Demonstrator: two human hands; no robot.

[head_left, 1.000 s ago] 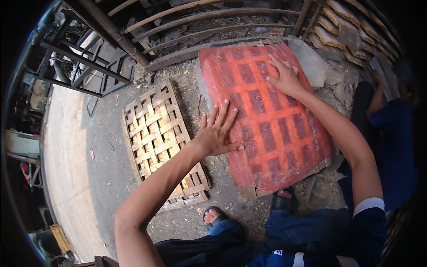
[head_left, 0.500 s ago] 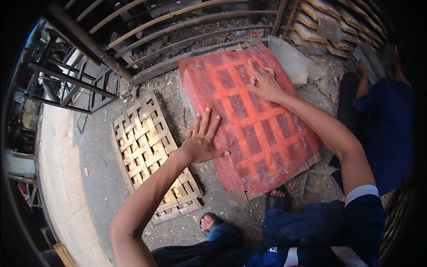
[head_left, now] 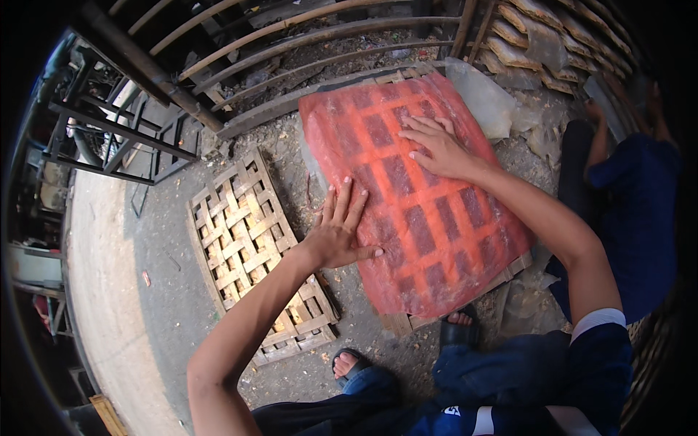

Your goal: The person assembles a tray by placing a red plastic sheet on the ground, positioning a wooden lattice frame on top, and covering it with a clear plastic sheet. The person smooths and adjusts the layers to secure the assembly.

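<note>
In front of me lies a red translucent plastic sheet, draped over a slatted board whose grid of strips shows through as brighter bands. A pale wooden edge pokes out at its near side. My left hand rests flat on the sheet's left edge with fingers spread. Farther up, toward the far right part of the sheet, my right hand lies palm down, fingers stretched out and apart. Neither hand grips anything. What is under the red sheet is only partly visible.
A woven bamboo panel lies on the ground to the left. Behind the sheet runs a bamboo rail fence. Clear plastic lies at the far right, below stacked slabs. Another person crouches at the right. Black metal frames stand left.
My right hand has opened from partly curled, pointing fingers to spread ones on the sheet. My left hand stays in place on the sheet. The whole view has shifted slightly.
</note>
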